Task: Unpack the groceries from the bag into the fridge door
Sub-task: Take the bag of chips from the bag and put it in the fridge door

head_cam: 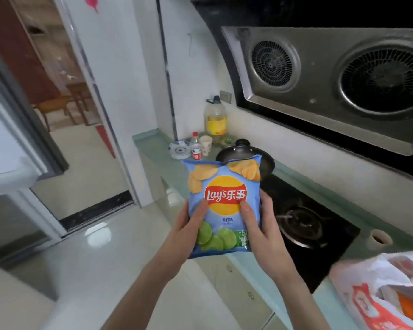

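Both hands grip a blue chip bag (223,206) upright in mid-air over the floor, beside the desk (153,148): the left hand (188,225) clasps its left edge, the right hand (260,225) its right edge, thumbs on the front. At lower right, a white-and-red grocery bag (377,289) rests on the desk beside the stove (303,220).

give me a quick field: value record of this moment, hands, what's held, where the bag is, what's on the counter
held item: blue chip packet, upright, front toward camera
left hand: grips packet's left edge, thumb on front
right hand: grips packet's right edge, thumb on front
grocery bag: white and red plastic, on counter at lower right, open, something orange inside
counter: oil bottle, small red-capped bottle, cup, blue-patterned dish
stove: black lidded pan behind packet
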The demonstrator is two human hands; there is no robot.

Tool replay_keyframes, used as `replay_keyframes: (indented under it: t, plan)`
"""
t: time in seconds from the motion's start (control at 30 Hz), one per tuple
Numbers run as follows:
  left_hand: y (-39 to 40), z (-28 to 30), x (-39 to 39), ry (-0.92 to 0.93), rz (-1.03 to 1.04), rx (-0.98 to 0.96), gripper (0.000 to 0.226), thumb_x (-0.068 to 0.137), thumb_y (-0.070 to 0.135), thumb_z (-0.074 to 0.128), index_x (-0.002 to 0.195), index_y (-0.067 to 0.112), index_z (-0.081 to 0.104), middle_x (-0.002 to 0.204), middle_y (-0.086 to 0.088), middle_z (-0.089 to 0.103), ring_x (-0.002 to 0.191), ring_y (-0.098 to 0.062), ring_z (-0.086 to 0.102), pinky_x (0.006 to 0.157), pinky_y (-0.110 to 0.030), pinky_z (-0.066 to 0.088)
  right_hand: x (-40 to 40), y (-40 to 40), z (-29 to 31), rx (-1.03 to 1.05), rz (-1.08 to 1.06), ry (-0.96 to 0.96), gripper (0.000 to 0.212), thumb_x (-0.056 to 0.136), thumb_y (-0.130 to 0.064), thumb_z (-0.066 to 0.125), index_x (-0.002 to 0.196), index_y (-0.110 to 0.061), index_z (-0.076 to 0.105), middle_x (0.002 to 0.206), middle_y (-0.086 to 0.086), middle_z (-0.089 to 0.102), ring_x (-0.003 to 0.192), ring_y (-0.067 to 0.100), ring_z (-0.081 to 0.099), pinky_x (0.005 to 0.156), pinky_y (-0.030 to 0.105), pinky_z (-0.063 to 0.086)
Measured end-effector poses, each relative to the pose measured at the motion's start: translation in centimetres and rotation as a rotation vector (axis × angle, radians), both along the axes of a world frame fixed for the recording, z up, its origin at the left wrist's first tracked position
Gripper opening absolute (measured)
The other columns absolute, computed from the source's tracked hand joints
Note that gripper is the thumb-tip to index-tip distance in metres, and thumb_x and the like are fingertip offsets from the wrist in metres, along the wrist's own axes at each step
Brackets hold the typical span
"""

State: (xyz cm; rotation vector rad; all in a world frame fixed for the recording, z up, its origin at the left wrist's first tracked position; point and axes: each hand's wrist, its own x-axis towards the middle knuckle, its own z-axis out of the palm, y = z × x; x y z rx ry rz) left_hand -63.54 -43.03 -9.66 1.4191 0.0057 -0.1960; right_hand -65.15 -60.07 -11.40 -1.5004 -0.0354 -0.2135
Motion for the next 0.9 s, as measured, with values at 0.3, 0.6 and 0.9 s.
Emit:
replay_keyframes:
  t: [0.3,0.6,0.9]
  plan:
    - [18.0,1.7,-5.1,-0.041,0.281,0.020,0.026,0.102,0.041,0.054,0.125,0.038,0.063,0.113,0.014,0.079,0.103,-0.011,0.076,0.079,-0.023,0.062,0.4,17.8,0.7,-0.032,0.246,-0.040,0.033,0.105,-0.029,0.053,0.138,-0.026,0.053,0.123,-0.006,0.073,0.111,0.015,0.073,0.083,0.031,0.062]
    - [34.5,2.0,-11.1,-0.059,0.464,0.000,0.036,0.098,0.046,0.054,0.130,0.032,0.061,0.114,0.004,0.079,0.103,-0.020,0.077,0.082,-0.035,0.064,-3.5,35.0,2.4,-0.047,0.381,-0.151,0.028,0.105,-0.016,0.052,0.132,-0.019,0.058,0.111,-0.009,0.075,0.103,-0.005,0.070,0.077,0.008,0.054]
    - [44.8,1.8,-14.1,-0.059,0.591,-0.048,0.035,0.101,0.046,0.052,0.128,0.028,0.065,0.113,0.001,0.080,0.103,-0.021,0.078,0.079,-0.032,0.064,-4.6,46.7,1.8,0.051,0.527,-0.095,0.034,0.104,-0.025,0.054,0.138,-0.024,0.055,0.121,-0.007,0.074,0.111,0.011,0.072,0.077,0.024,0.062]
